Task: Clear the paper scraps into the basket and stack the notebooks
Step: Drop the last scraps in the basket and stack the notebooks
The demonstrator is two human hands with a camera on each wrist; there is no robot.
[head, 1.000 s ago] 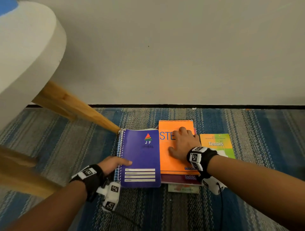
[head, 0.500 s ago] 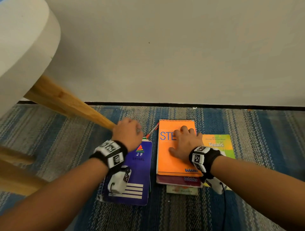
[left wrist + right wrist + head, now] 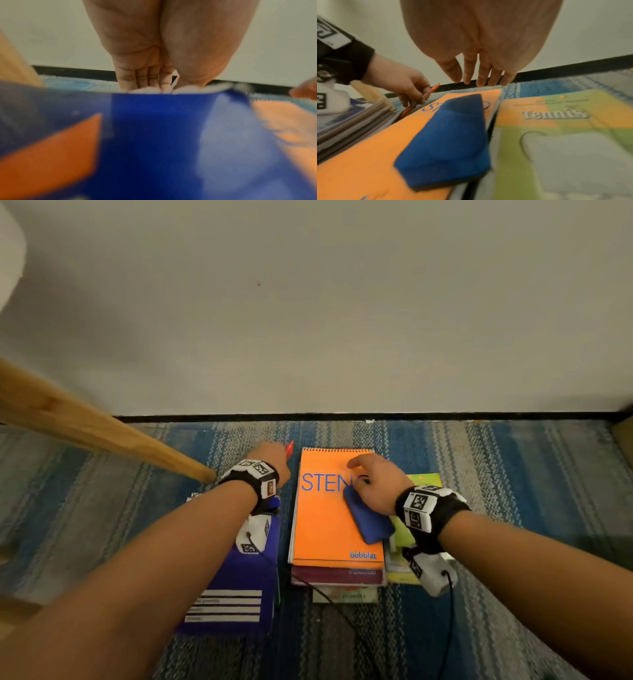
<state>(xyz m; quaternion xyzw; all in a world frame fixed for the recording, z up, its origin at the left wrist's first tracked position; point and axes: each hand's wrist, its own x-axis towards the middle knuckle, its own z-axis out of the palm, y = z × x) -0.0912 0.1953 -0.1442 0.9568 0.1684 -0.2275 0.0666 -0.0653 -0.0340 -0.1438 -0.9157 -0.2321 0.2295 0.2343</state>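
Right wrist: left hand pinches red pen.

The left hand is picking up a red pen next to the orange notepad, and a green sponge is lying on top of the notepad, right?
Almost. The sponge on the orange notepad is blue, not green; the right wrist view shows it clearly. The rest holds: the left hand pinches a red pen beside the notepad.
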